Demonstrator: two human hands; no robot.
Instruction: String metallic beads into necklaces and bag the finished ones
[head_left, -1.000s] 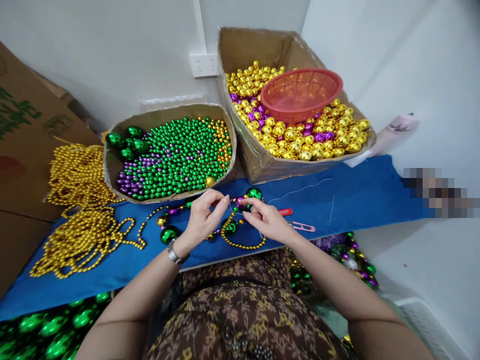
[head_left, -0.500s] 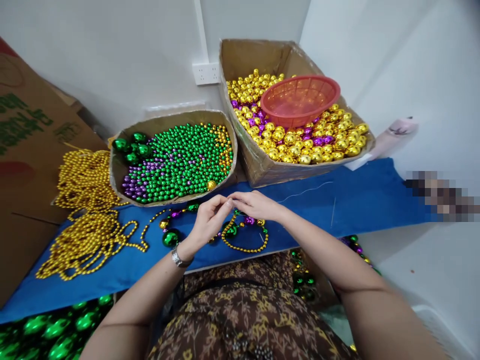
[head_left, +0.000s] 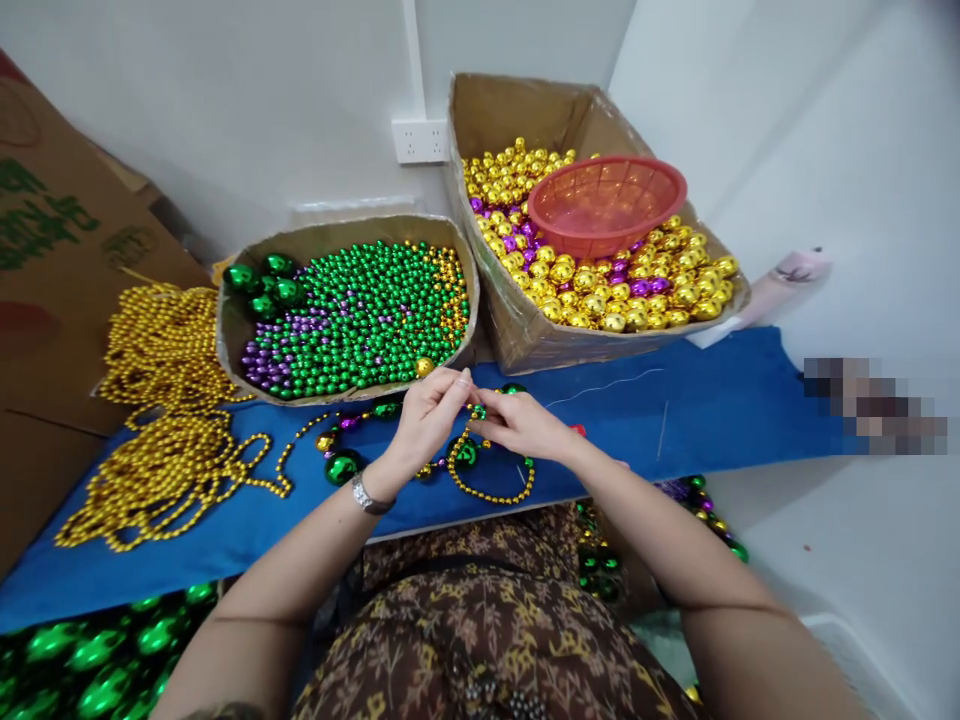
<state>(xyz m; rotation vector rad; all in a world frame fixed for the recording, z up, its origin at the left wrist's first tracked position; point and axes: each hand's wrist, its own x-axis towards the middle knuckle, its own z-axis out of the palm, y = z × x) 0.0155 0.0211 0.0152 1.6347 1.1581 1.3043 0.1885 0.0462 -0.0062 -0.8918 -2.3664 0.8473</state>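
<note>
Above the blue table, my left hand (head_left: 431, 418) has its thumb and index finger pinched together at the top of a bead string (head_left: 491, 499). My right hand (head_left: 529, 425) meets it from the right, fingers closed around the same spot; exactly what sits between the fingertips is too small to make out. Just beneath the fingers shows a small green bead (head_left: 478, 411). Small gold beads of the string form a loop on the cloth, beside a large green ball (head_left: 465, 453). More mixed beads (head_left: 347, 424) lie left of my left wrist. A thin pale thread (head_left: 607, 384) trails right.
Behind stand a carton of small green, purple and gold beads (head_left: 367, 310) and a taller carton (head_left: 517, 345) of gold balls with a red basket (head_left: 607, 205) on top. Gold bead strands (head_left: 150, 470) heap at left. A red object (head_left: 577, 430) peeks out by my right wrist.
My fingertips have parted slightly, the right hand dropping a little. The green bead beneath them now shows, and so does the red object by the right wrist. The view has shifted slightly.
</note>
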